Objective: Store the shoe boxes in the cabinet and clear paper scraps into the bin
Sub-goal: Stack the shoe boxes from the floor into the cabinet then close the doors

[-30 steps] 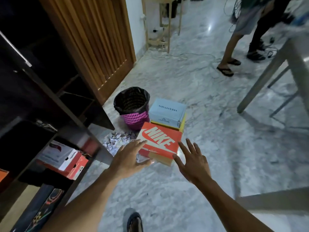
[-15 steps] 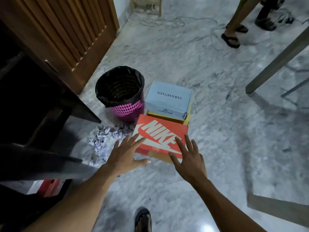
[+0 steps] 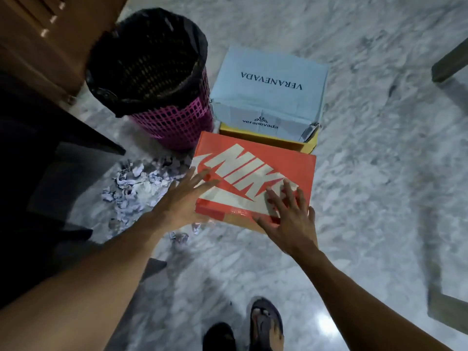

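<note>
An orange Nike shoe box lies on the marble floor. Behind it a light blue Veranevada box sits on a yellow box. My left hand is at the orange box's near left corner, fingers spread over the lid edge. At the near right corner my right hand rests its spread fingers on the lid. Neither hand has closed around the box. A pink mesh bin with a black liner stands left of the boxes. Paper scraps are heaped on the floor in front of the bin.
The dark cabinet fills the left side, with a slatted wooden door above it. A table leg shows at the right edge and a wooden bar at lower right. My sandalled foot is at the bottom.
I have leaned in and the view has tilted down, so the boxes look larger. Both hands moved forward from short of the orange box onto its near corners.
</note>
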